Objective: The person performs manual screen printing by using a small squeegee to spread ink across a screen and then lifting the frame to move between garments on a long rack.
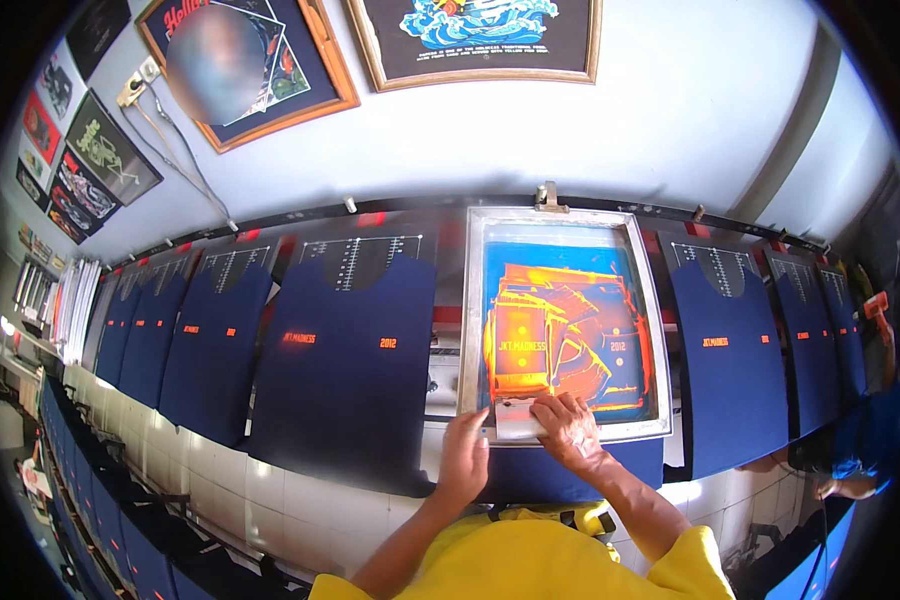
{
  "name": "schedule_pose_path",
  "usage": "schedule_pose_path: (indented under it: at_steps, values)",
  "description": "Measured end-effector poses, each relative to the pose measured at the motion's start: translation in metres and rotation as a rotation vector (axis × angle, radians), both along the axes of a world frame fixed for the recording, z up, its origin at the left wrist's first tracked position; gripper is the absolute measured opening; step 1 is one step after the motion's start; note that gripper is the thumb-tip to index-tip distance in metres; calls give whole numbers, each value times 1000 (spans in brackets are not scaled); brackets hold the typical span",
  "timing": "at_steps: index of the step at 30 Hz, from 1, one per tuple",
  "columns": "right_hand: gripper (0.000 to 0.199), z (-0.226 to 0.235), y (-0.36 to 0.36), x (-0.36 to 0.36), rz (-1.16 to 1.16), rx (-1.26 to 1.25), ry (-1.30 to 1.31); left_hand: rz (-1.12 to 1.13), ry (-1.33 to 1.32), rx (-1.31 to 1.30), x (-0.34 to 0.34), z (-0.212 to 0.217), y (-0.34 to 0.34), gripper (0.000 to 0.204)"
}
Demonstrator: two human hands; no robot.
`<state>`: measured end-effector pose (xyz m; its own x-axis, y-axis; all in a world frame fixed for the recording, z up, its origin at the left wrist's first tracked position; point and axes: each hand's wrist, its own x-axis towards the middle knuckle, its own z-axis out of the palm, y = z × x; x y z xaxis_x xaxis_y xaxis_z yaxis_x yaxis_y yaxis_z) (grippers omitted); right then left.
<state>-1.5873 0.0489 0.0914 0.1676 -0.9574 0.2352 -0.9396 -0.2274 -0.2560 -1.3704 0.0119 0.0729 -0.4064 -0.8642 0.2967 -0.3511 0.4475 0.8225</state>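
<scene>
A screen printing frame (654, 300) with a pale metal rim lies over a dark navy shirt (580, 472) in front of me. Orange ink (565, 300) is smeared in streaks over its blue mesh. My right hand (570, 430) is closed on a squeegee (516, 418) at the near end of the mesh. The squeegee's blade edge is hard to make out. Beside the frame's near left corner is my left hand (462, 455), its thumb apart from its fingers. Its fingertips come close to the rim; whether they touch it I cannot tell.
Navy shirts with small orange prints lie on boards either side, including one at left (350, 370) and one at right (725, 370). A hinge clamp (550, 200) meets the frame's far edge. Another person (865, 440) is at far right. Framed pictures (480, 40) hang behind.
</scene>
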Motion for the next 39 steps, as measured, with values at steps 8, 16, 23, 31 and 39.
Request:
schedule_pose_path:
  at_steps: [8,16,23,31,39]
  values:
    - [23,-38,-106,-40,-94,-144,42,-195,-69,-157,-54,-30,-129,28]
    - [22,2,-80,-24,-77,-105,34,-224,-141,-234,-34,-7,-112,34]
    - [28,-17,0,7,-26,-132,-25,-250,-222,-185,0,-18,-22,42]
    - [17,-24,-141,-51,-130,-147,7,-204,-182,-218,-68,-31,-169,30]
    - [27,10,-42,-7,-8,-142,14,-196,-145,-177,-16,3,-66,37]
